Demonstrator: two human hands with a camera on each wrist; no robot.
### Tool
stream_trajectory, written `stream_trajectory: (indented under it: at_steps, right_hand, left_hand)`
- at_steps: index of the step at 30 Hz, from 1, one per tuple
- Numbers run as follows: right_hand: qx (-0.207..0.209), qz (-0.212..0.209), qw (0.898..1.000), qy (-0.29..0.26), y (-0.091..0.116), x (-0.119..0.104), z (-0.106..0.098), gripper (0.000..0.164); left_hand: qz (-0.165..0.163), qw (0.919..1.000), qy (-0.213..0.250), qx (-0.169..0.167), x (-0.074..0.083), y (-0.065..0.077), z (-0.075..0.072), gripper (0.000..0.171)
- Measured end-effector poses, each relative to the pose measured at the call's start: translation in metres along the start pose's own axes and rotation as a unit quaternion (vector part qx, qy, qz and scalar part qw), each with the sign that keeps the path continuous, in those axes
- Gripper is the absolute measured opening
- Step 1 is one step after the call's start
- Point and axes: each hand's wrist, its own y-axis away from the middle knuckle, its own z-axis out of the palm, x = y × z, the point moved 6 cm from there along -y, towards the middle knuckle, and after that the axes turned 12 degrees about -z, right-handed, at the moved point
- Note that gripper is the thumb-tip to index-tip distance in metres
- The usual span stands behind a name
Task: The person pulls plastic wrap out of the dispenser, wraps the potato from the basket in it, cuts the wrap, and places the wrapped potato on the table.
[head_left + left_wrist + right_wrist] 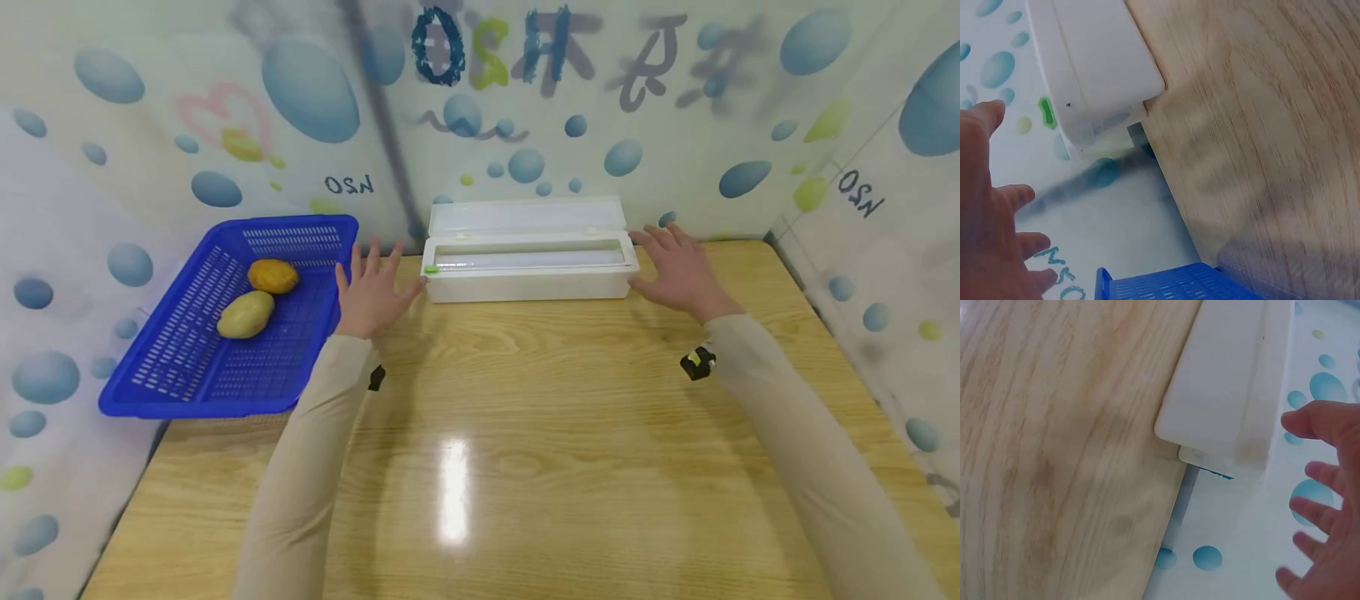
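Observation:
A long white cling film dispenser (528, 287) stands against the wall at the far edge of the table, its lid (525, 218) raised at the back. Inside lies a pale roll (532, 259), and a green slider (431, 269) sits at the left end of its front edge. My left hand (372, 296) is beside the left end with fingers spread, holding nothing; the left wrist view shows a gap between thumb and dispenser. Beside the right end, my right hand (681, 271) also has its fingers spread. Whether its thumb touches the dispenser I cannot tell.
A blue plastic basket (202, 410) stands on the left of the table, close to my left forearm. In it lie an orange-yellow lumpy item (273, 277) and a pale yellow, potato-shaped one (246, 315). Patterned walls enclose the wooden table (555, 433) at the back and sides.

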Motion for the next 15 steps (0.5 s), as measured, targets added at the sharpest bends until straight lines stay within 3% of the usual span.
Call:
stream_trajectory:
  at_steps: [3, 6, 15]
  right_hand:
    - [0.034, -0.061, 0.998, -0.002, -0.004, -0.008, 0.004, 0.054]
    - [0.057, -0.096, 0.994, -0.009, -0.008, -0.014, 0.008, 0.044]
    - [0.061, -0.115, 0.991, -0.008, -0.017, -0.017, 0.016, 0.037]
  left_hand:
    - [0.027, 0.9996, -0.003, 0.001, 0.008, 0.0, 0.003, 0.079]
    - [0.06, 0.9981, -0.012, 0.009, 0.019, 0.0, 0.007, 0.079]
    - [0.144, 0.9892, -0.017, 0.022, 0.048, -0.007, 0.024, 0.062]
